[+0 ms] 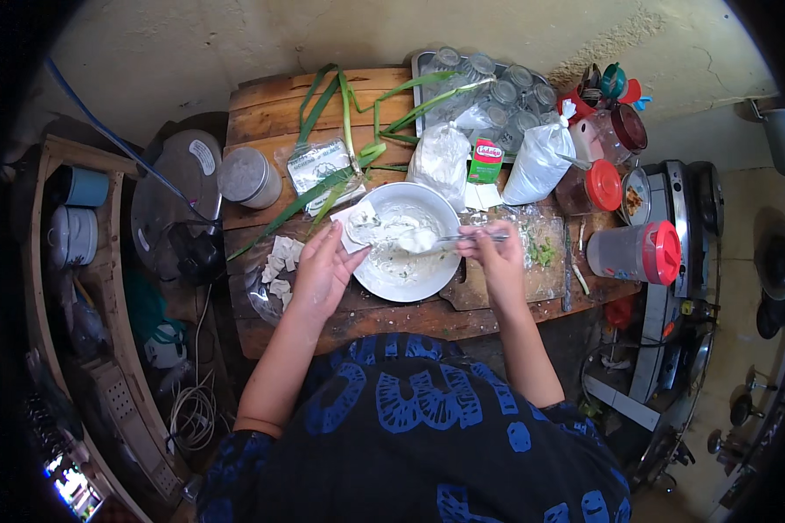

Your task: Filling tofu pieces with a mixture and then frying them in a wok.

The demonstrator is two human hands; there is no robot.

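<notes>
My left hand holds a thin white square wrapper by its edges over the left rim of a white bowl. A dab of greenish-white paste sits on the wrapper. My right hand grips the handle of a metal spoon, whose bowl carries a heap of white paste. The spoon is above the inside of the bowl, where pale paste with green flecks smears the bottom and walls. To the left of my left hand, several white folded pieces lie on clear plastic.
A wooden cutting board with chopped greens is at right, near a red-lidded plastic jug. Behind the bowl stand bags of white powder and a green-and-red packet. Leeks cross the wooden table; a tray holds upturned glasses.
</notes>
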